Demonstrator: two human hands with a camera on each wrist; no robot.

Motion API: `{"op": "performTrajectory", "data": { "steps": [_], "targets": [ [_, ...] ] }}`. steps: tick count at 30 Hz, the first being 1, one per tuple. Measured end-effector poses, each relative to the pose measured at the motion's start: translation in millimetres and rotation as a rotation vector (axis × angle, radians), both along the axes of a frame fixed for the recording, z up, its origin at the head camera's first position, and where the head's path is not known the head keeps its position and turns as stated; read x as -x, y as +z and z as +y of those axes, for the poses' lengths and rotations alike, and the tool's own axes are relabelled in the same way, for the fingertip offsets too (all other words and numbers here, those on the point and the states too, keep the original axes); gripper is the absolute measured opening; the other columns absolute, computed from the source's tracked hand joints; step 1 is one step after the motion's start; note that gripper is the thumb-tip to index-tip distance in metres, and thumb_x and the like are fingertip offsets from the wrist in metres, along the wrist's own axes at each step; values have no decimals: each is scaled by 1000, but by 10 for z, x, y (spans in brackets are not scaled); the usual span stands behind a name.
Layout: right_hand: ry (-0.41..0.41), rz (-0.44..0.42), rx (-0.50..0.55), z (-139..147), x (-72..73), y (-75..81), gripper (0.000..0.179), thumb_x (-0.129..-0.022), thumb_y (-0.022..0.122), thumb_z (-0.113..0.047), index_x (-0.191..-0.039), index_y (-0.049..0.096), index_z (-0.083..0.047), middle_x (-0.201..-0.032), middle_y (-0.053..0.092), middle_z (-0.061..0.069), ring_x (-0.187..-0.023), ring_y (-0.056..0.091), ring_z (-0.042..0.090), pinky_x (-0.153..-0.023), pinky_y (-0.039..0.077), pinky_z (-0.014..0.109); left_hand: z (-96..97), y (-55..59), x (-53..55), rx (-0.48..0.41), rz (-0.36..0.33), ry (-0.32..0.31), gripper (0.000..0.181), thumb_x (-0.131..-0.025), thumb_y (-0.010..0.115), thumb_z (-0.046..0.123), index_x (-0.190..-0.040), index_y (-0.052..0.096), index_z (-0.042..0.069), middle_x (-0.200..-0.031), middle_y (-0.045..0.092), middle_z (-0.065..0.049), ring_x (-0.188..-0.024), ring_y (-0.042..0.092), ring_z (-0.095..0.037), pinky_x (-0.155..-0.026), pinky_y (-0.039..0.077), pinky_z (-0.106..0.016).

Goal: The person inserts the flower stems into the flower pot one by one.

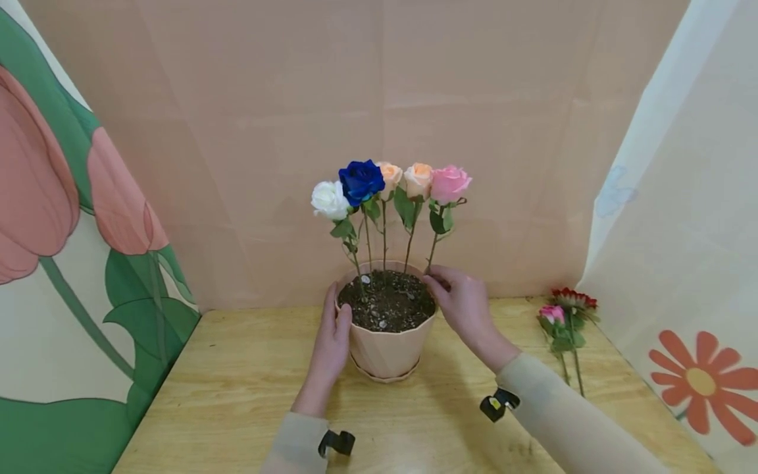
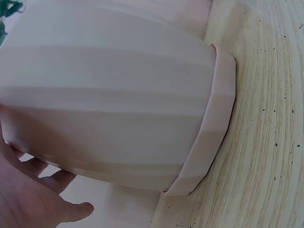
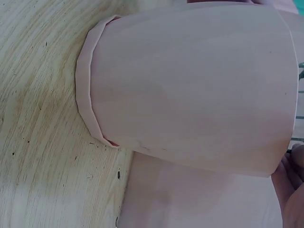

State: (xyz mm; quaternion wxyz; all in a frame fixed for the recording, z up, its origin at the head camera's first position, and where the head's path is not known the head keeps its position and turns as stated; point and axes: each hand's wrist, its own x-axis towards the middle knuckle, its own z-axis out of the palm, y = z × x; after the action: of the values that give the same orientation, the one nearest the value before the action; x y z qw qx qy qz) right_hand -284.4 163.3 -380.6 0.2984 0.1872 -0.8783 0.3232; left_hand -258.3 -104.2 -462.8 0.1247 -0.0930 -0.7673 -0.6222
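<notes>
A pale pink flowerpot [image 1: 387, 352] filled with dark soil [image 1: 399, 303] stands on the wooden table in a matching saucer [image 2: 209, 128]. My left hand [image 1: 333, 336] rests against the pot's left side, fingers extended along the wall and thumb near the rim. At the right rim, my right hand [image 1: 464, 306] pinches the lower stem of a pink rose [image 1: 450, 183] between thumb and fingers. Upright in the soil are a white rose [image 1: 329, 200], a blue rose [image 1: 361, 182] and two peach roses [image 1: 418, 180]. In the right wrist view the right fingertips [image 3: 297, 161] are at the rim.
To the right on the table [image 1: 237, 395] lie a small pink rose [image 1: 552, 314] and a dark red flower [image 1: 573, 299] with long stems. A pink backdrop [image 1: 266, 164] rises behind the pot, and flower-printed panels [image 1: 645, 283] border both sides.
</notes>
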Motion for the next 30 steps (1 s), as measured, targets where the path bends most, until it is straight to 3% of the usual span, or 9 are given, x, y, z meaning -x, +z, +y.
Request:
{"op": "performTrajectory", "data": {
  "steps": [8, 14, 20, 30],
  "targets": [
    [13, -47, 32, -4, 4, -4, 20, -109, 74, -21, -95, 81, -8, -77, 75, 3, -61, 60, 12, -55, 48, 32, -8, 23, -15, 0, -1, 12, 63, -122, 38, 38, -179, 15, 29, -183, 16, -10, -163, 23, -45, -129, 24, -67],
    [15, -128, 104, 33, -11, -14, 14, -108, 76, -20, -104, 84, -9, -84, 79, 5, -68, 70, 22, -57, 50, 28, 12, 6, -31, 1, 8, 18, 63, -122, 39, 35, -179, 16, 25, -183, 16, -10, -163, 24, -45, -130, 22, -65],
    [23, -187, 128, 70, -55, 29, 20, -109, 76, -27, -110, 84, -9, -89, 80, 5, -74, 73, 25, -61, 54, 30, 24, 5, -27, -4, 8, 14, 62, -122, 40, 35, -179, 17, 26, -183, 16, -9, -164, 23, -44, -130, 22, -65],
    [32, -182, 181, 115, -108, 91, 24, -105, 80, -29, -116, 83, -7, -94, 82, 3, -83, 80, 26, -65, 59, 28, 21, 13, -18, -12, 14, 19, 62, -122, 39, 37, -179, 18, 24, -183, 16, -11, -163, 23, -45, -130, 23, -65]
  ]
}}
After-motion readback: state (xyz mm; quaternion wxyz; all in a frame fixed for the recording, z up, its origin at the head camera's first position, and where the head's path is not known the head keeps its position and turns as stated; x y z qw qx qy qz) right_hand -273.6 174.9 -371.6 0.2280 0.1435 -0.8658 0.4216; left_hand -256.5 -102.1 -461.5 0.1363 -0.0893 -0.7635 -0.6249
